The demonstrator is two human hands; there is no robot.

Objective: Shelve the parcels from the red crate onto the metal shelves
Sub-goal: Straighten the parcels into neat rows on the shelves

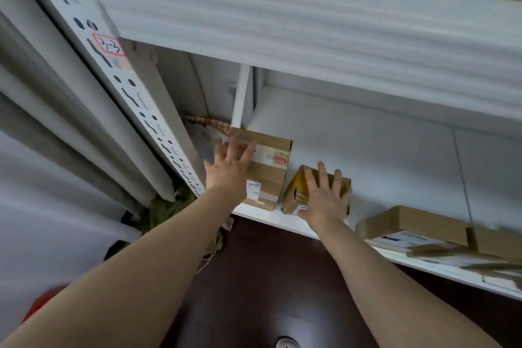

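Two cardboard parcels stand at the left end of a white metal shelf (367, 150). The taller brown parcel (271, 169) has a white label and red-printed tape. My left hand (228, 169) lies flat against its left front, fingers spread. Right of it sits a small brown parcel (296, 192) with yellow tape. My right hand (324, 198) covers its front and top, fingers spread over it. A sliver of the red crate (42, 302) shows at the bottom left, mostly hidden by my left arm.
A perforated white upright (135, 99) with a "3-3" tag stands left. The shelf above (310, 31) carries white foam sheets and cardboard. More flat parcels (418, 229) lie on the shelf's right. Dark floor (268, 277) is below; green cloth (166, 206) lies by the curtain.
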